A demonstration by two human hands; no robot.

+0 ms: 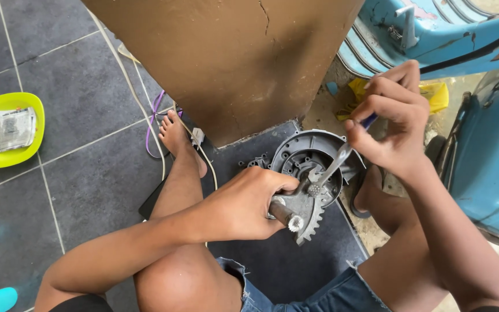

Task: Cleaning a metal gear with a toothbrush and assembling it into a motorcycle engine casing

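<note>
Both hands [244,205] on, apparently, one gear shaft [304,216].

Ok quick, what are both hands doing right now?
Left hand: closed around the metal shaft of a toothed gear.
Right hand: closed on a blue-handled tool.

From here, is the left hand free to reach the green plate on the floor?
Probably not as things stand: the left hand is gripping the toothed gear shaft, and the green plate lies far off to the left, though nothing blocks the floor between.
</note>
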